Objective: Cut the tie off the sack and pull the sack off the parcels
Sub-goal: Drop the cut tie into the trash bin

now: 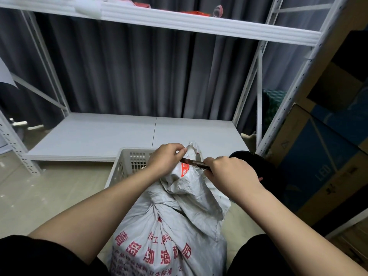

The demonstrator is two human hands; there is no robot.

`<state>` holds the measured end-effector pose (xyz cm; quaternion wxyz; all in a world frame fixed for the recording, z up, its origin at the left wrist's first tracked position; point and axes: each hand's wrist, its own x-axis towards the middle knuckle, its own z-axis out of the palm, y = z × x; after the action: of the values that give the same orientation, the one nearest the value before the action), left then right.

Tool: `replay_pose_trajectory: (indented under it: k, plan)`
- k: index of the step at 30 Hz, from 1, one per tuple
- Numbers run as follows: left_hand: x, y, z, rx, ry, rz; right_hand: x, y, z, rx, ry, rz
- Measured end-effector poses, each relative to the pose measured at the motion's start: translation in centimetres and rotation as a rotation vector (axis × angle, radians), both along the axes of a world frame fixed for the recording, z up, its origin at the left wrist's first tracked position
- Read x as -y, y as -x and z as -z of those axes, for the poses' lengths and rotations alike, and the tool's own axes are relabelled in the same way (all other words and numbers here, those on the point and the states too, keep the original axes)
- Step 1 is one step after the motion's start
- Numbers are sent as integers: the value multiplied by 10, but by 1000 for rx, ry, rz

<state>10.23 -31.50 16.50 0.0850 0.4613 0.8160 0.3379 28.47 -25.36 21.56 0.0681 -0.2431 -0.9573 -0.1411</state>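
A white woven sack [171,232] with red printed characters stands between my knees, its neck bunched and twisted at the top. My left hand [166,159] pinches the gathered sack neck [192,151] just below its tip. My right hand [229,174] is closed on a pair of scissors [194,162], whose dark blades lie across the neck toward my left hand. A trace of red tie shows at the neck near the blades. The parcels are hidden inside the sack.
A pale perforated plastic basket [127,164] sits on the floor behind the sack. A white metal rack with a low shelf [123,134] stands beyond it. Cardboard boxes [326,166] are stacked at the right, with a black object [264,170] beside them.
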Motion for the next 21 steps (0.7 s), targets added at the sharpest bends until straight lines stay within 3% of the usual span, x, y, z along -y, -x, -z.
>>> replay_pose_trajectory:
  k: [11,21]
  plan:
    - [1,-8,-3,-118,45,-52,5,0,3,37,-50,28]
    - [6,-3,1,-118,61,-48,2,-8,11,-15,-39,-7]
